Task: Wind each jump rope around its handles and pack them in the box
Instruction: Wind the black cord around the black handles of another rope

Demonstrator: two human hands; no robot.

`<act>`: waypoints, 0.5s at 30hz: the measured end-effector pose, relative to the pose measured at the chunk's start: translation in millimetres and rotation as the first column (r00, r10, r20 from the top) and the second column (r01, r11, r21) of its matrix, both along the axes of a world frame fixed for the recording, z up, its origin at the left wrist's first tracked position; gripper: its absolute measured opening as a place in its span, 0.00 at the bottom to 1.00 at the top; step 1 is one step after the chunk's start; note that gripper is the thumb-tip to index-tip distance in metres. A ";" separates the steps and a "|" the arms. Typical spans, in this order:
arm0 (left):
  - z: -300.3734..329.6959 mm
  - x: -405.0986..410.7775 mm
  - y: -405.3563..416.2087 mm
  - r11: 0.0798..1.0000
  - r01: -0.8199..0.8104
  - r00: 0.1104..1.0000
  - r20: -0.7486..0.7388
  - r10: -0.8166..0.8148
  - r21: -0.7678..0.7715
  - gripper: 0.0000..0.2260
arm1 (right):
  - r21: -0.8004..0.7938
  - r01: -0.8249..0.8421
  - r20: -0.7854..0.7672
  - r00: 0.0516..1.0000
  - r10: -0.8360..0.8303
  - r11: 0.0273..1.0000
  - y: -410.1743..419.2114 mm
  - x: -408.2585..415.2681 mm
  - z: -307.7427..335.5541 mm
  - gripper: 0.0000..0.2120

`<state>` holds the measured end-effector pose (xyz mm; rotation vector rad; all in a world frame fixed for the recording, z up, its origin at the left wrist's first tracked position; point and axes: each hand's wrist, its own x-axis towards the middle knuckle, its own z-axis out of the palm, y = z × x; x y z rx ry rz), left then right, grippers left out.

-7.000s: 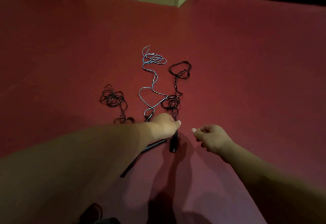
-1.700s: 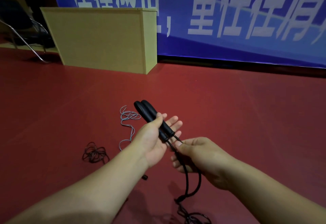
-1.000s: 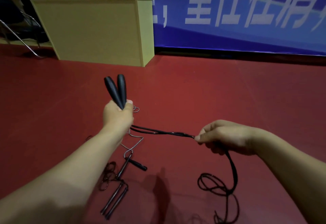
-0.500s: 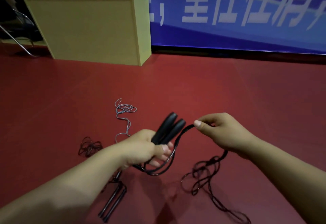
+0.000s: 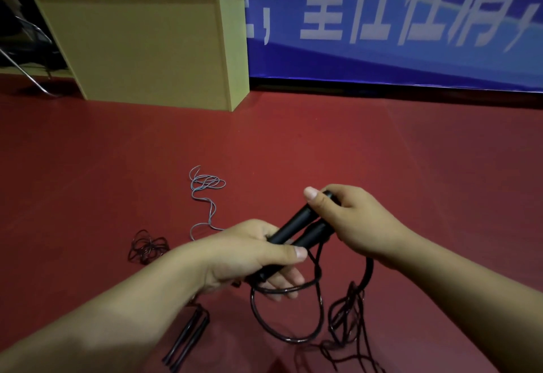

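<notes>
Two handles [image 5: 296,230] seemingly between fingers [image 5: 316,201] of both hands.

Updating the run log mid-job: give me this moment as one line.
left hand: grips black handles | right hand: holds handle tips | black rope: mostly unwound | blue rope: on floor

A dark red floor [image 5: 382,143] fills most of the view, smooth and matte. Along its far edge hangs a blue banner [image 5: 382,58] printed with large white characters, cut off at the top and right of the frame; a thin pale curved stripe runs across it. A black strip lies where the banner meets the floor. At the far left, in shadow, stands part of a chair [image 5: 26,49] with a bent metal tube frame, its leg resting on the floor; the rest of it is too dark to make out.
</notes>
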<state>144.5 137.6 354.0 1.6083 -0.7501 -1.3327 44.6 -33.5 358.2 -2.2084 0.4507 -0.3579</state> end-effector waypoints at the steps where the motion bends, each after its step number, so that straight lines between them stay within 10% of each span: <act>1: 0.5 0.4 0.4 1.000 -0.001 1.000 -0.001 0.001 0.014 0.09 | 0.011 0.010 -0.005 1.000 -0.010 1.000 0.7 0.1 1.5 0.23; 7: 0.5 1.7 -1.7 0.997 0.081 0.996 -0.033 -0.081 -0.002 0.10 | -0.067 0.040 -0.060 0.997 -0.044 0.997 0.6 -8.2 12.7 0.26; 11: -10.0 5.7 -9.9 0.995 -0.096 0.961 0.257 0.100 -0.029 0.06 | -0.016 0.080 -0.078 0.994 -0.081 0.997 -8.5 -22.9 30.6 0.31; 15: -24.5 15.0 -9.1 0.975 -0.220 0.921 0.322 0.218 -0.032 0.07 | -0.048 0.129 -0.107 0.985 -0.133 0.991 -28.7 -37.4 39.9 0.10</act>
